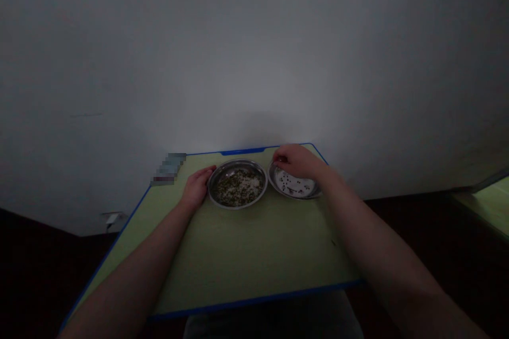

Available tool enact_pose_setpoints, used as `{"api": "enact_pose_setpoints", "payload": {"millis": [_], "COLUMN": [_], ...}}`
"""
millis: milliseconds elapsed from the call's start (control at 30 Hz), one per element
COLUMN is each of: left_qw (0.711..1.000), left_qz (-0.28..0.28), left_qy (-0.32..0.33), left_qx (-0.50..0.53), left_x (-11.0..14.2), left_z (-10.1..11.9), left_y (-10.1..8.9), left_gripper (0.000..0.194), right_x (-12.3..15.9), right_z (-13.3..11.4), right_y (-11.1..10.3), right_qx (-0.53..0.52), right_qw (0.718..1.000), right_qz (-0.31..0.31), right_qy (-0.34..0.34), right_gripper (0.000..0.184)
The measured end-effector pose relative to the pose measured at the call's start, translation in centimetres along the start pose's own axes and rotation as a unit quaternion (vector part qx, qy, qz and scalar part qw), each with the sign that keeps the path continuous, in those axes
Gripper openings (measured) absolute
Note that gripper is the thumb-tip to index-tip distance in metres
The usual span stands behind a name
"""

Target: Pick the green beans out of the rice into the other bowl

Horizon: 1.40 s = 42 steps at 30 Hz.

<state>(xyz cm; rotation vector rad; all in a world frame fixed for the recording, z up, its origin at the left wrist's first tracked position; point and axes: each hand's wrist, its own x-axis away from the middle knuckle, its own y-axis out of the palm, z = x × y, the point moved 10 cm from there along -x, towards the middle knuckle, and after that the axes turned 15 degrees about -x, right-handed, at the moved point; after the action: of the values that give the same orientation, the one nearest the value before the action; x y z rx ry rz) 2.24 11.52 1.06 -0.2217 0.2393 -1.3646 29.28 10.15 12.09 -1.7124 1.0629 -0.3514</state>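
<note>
A round metal bowl (pixel 237 206) stands on the table, with a mix of pale grains and small dark green beans (pixel 238 186) in it. Against its left side lies my left hand (pixel 196 186), fingers stretched along the outer wall and touching the rim. My right hand (pixel 294 160) is over a second metal bowl (pixel 300 197), its fingers pinched together near that bowl's far left rim. Whatever the fingertips hold, if anything, is too small and dark to make out. Scattered small dark beans (pixel 293 183) lie on the second bowl's pale bottom, which my right hand and wrist partly cover.
The light green table (pixel 246 259) has a blue edge and stands against a grey wall (pixel 254 63). At its far left corner lies a flat, pixelated item (pixel 169 168). A small dark speck (pixel 333 242) is near my right forearm. Another green surface (pixel 493 198) shows at far right.
</note>
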Motion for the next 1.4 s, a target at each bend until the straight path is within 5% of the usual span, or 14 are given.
{"api": "enact_pose_setpoints", "payload": {"millis": [267, 533, 1033, 1400], "left_qw": [1.0, 0.999, 1.0, 1.0], "left_qz": [-0.006, -0.004, 0.003, -0.014], "left_qy": [-0.013, -0.011, 0.001, 0.009], "left_qx": [0.028, 0.037, 0.023, 0.022], "left_x": [0.0, 0.0, 0.0, -0.7], "left_z": [-0.4, -0.2, 0.0, -1.0], "left_y": [0.3, 0.4, 0.3, 0.4], "left_gripper": [0.054, 0.053, 0.05, 0.056], "right_x": [-7.7, -10.1, -10.3, -10.1], "right_z": [-6.7, -7.6, -5.6, -5.0], "right_y": [7.5, 12.5, 14.0, 11.9], "right_qx": [0.076, 0.1, 0.105, 0.058], "right_qw": [0.991, 0.986, 0.983, 0.987], "right_qz": [-0.098, -0.134, -0.15, -0.151], "right_qy": [-0.041, -0.017, 0.033, 0.011], "right_gripper": [0.027, 0.024, 0.029, 0.026]}}
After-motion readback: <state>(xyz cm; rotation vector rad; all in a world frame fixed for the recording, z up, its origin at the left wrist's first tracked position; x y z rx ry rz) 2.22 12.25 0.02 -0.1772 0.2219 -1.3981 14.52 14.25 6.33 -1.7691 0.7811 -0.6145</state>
